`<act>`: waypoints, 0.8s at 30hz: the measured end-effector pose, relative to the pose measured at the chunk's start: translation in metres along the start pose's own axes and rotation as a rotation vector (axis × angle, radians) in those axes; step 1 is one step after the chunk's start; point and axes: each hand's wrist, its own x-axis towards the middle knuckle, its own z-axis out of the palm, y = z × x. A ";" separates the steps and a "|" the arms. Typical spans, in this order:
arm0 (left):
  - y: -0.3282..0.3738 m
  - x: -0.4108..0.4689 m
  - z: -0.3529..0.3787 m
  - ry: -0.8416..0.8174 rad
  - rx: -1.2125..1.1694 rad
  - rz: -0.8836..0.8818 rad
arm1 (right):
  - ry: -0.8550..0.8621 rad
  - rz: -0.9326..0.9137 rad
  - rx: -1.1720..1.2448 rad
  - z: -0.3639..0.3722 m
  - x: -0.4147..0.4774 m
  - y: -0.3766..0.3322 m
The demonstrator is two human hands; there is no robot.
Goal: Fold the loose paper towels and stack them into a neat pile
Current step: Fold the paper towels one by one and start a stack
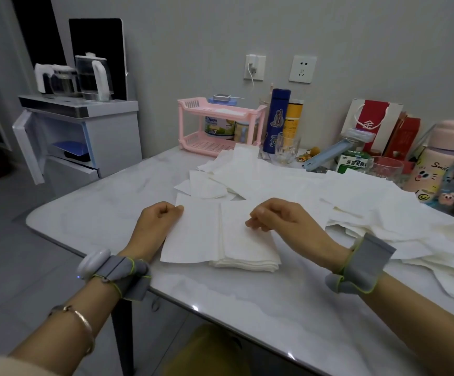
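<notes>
One white paper towel (193, 234) lies in front of me on the white marble table (247, 308), its right part resting over a pile of folded towels (247, 260). My left hand (158, 221) pinches the towel's far left corner with curled fingers. My right hand (277, 218) pinches its right portion above the pile. Several loose unfolded towels (342, 194) spread across the table behind and to the right of my hands.
A pink two-tier rack (220, 123), bottles, glasses (286, 147), a medicine box and a pink flask (437, 158) line the back of the table by the wall. A cabinet with kettles (84, 77) stands to the left. The table's near edge runs diagonally below my wrists.
</notes>
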 end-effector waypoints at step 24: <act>-0.005 0.004 -0.001 -0.010 0.039 0.015 | 0.073 0.140 -1.118 -0.060 0.022 0.070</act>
